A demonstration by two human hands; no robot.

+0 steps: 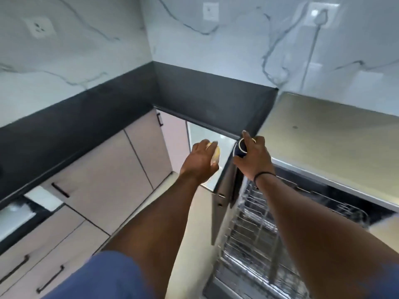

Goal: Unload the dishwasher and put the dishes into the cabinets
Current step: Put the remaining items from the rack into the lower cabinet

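My left hand (201, 159) grips a small yellow cup (216, 156), mostly hidden behind the fingers. My right hand (253, 157) holds a dark blue cup with a white rim (241, 148). Both hands are stretched toward an open cabinet (203, 137) under the black countertop (207, 93), whose pale inside shows between them. Below my right arm the dishwasher (323, 147) stands open with its wire rack (252, 229) pulled out; the rack is blurred.
Pink cabinet doors and drawers with black handles (60, 190) run along the left under the counter. The open cabinet door's edge (224, 190) stands between the cabinet and the rack. The marble wall carries sockets (40, 26), and a cable hangs from the right one.
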